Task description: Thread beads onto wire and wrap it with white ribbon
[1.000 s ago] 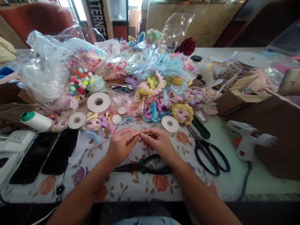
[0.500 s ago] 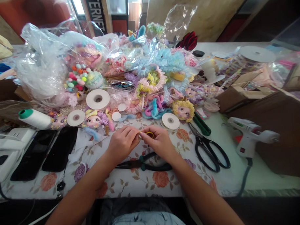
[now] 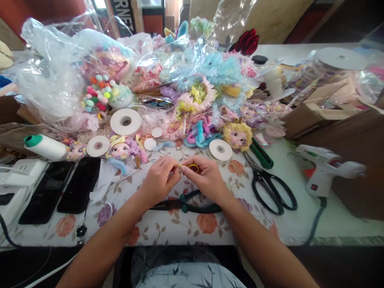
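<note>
My left hand (image 3: 161,178) and my right hand (image 3: 203,177) meet fingertip to fingertip above the flowered cloth (image 3: 179,232). Both are closed in a pinch on a thin yellow strip (image 3: 194,165), which curves in a loop by my right fingers. Its other end is hidden behind my left fingers. Under my right wrist lies a pair of dark green-handled pliers (image 3: 184,203), jaws pointing left. To the right rest black scissors (image 3: 271,187) and a green utility knife (image 3: 261,154).
A white glue gun (image 3: 325,168) stands at right beside a cardboard box (image 3: 346,151). Two phones (image 3: 80,183) and a power strip (image 3: 7,188) lie left. Behind are ribbon spools (image 3: 220,150), doll heads (image 3: 238,137), a thread cone (image 3: 47,147) and heaped plastic bags (image 3: 53,69).
The camera view has shifted slightly, so the table sits a little higher in the picture. My hands stay together on the yellow strip, with only small finger movement.
</note>
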The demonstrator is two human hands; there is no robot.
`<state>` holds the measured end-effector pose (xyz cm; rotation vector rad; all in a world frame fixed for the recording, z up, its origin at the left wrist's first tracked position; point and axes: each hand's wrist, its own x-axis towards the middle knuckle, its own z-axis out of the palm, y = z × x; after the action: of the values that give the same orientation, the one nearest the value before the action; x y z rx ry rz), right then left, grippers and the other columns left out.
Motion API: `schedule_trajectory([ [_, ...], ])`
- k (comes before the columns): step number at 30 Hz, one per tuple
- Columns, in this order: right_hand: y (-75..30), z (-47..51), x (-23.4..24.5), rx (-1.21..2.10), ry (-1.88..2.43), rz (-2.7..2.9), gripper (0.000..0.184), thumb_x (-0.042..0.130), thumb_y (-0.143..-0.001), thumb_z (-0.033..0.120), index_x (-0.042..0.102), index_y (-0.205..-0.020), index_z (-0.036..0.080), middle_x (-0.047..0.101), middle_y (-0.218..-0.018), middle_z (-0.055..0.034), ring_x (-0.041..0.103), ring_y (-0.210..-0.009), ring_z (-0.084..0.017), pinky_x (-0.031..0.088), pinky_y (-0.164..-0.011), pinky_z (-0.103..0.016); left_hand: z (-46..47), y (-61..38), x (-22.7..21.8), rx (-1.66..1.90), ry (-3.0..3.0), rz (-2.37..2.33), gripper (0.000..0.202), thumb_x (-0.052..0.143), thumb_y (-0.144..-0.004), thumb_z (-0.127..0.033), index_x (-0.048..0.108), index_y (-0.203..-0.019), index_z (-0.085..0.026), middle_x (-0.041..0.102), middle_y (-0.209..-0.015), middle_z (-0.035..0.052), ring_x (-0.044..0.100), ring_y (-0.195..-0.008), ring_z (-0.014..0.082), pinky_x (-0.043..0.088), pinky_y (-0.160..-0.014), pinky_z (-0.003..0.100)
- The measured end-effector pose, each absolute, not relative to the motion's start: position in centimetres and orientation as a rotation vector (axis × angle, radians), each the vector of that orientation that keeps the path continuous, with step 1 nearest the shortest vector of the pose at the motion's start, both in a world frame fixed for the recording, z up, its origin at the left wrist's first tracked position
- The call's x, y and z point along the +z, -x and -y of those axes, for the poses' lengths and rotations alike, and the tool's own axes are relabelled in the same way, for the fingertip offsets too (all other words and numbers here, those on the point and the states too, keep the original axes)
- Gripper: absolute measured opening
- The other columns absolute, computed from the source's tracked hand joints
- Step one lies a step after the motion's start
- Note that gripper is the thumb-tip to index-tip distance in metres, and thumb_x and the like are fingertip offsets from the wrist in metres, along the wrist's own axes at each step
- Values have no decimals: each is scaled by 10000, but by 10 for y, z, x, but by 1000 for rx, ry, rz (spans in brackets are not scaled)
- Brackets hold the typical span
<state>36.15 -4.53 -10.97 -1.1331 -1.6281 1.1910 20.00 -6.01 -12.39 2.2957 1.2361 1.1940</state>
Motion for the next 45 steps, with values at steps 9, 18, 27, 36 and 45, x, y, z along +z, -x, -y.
schedule_trajectory([
  [9,-367,45,-110,1001,1036,1850,123,579,-822,256,647,-758,175,615,-665,-6,536,-599,-117,409,-561,-232,61,-195,-123,1117,-2188,-1212,112,469,-850,-138,464,-753,-192,480,-692,-15,466,-653,122,392,-619,244],
  [18,-373,44,-112,840,920,2004,117,537,-852,230,638,-802,197,601,-696,-13,535,-643,-133,412,-604,-256,62,-194,-115,1017,-2016,-1216,106,487,-835,-172,479,-730,-187,474,-650,-36,430,-593,100,371,-566,219],
  [27,-371,44,-111,846,985,1975,147,527,-879,276,642,-828,200,621,-712,-24,554,-660,-143,432,-616,-261,58,-190,-111,907,-1840,-1205,115,488,-878,-250,537,-807,-174,537,-694,-16,489,-612,103,397,-555,215],
  [36,-372,38,-111,1302,1060,1691,215,615,-826,396,641,-837,182,601,-641,-5,539,-569,-122,390,-480,-224,54,-187,-114,935,-1691,-1148,178,538,-875,-341,588,-859,-171,609,-730,10,565,-647,118,450,-559,218],
  [45,-369,38,-116,1003,1074,1789,160,632,-824,315,710,-883,189,710,-794,-44,635,-702,-168,483,-629,-277,56,-192,-120,1075,-1868,-1232,115,505,-887,-258,543,-810,-180,544,-686,-20,511,-622,100,420,-594,225],
])
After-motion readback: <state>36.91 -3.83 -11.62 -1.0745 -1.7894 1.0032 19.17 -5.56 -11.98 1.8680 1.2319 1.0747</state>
